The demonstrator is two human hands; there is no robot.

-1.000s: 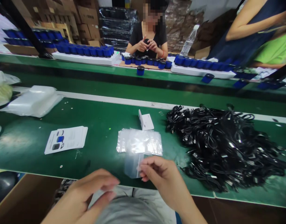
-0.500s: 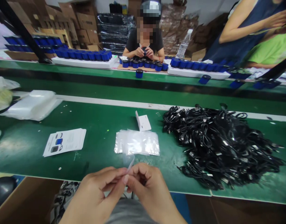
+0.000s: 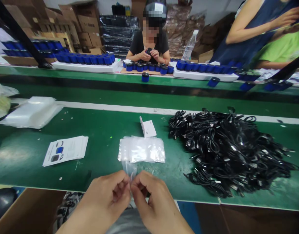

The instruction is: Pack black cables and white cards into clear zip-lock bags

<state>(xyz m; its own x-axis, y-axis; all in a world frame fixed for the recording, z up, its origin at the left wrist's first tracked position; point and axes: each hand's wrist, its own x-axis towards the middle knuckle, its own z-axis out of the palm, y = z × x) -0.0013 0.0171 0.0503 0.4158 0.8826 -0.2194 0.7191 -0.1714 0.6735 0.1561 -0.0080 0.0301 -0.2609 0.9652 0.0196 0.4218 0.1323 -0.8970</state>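
Observation:
Between my two hands is a clear plastic bag [image 3: 130, 167], pinched at its near end over the table's front edge. My left hand [image 3: 109, 191] is closed on the bag's left side, fingers curled inward. From the right, my right hand [image 3: 151, 191] pinches the same bag, its fingertips touching the left ones. Just beyond lies a stack of clear plastic bags [image 3: 142, 149]. A folded white leaflet [image 3: 149, 128] stands partly open behind that stack. To the right spreads a big heap of black USB cables [image 3: 227, 152], tied in bundles.
Printed leaflets [image 3: 66, 150] lie stacked at left, with a pack of plastic bags [image 3: 32, 112] behind. Across the raised green ledge, a co-worker [image 3: 149, 48] holds a small dark object among rows of blue jars [image 3: 84, 59]. A cardboard box [image 3: 34, 208] sits below the table edge.
Both hands have shifted slightly left, and their fingertips have drawn closer together on the bag. The co-worker has tilted the small object.

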